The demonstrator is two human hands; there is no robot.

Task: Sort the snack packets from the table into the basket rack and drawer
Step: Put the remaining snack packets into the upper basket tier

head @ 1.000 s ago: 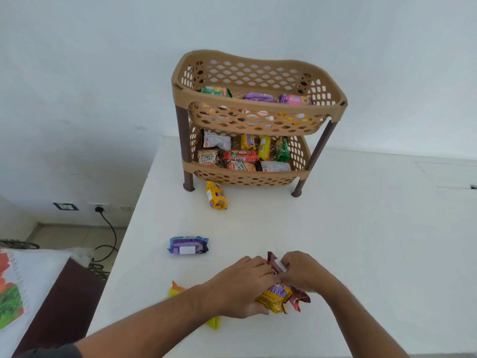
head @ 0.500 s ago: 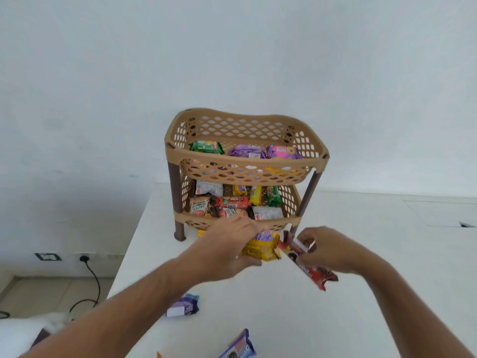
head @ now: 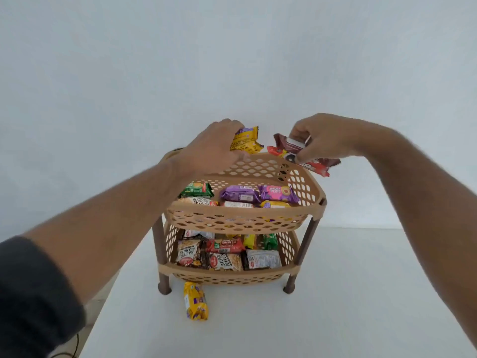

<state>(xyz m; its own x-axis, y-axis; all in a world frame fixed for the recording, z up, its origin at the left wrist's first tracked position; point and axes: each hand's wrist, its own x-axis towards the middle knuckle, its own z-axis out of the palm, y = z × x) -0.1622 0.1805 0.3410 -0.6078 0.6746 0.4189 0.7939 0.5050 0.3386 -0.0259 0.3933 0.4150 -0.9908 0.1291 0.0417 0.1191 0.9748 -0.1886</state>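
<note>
A tan two-tier basket rack (head: 316, 202) with brown legs stands on the white table (head: 361, 293). Both tiers hold several snack packets. My left hand (head: 211, 148) is raised over the top basket's back rim, shut on a yellow and purple packet (head: 246, 140). My right hand (head: 322, 138) is level with it at the back right corner, gripping a red and brown packet (head: 304, 156). Another yellow packet (head: 195, 301) lies on the table just in front of the rack's left leg.
A plain white wall stands right behind the rack. The table's left edge drops to the floor, where a dark cable (head: 69, 351) shows. No drawer is in view.
Both hands have lifted their packets from the table front up to above the top basket. The camera has tilted up, so the purple packet on the table is out of view.
</note>
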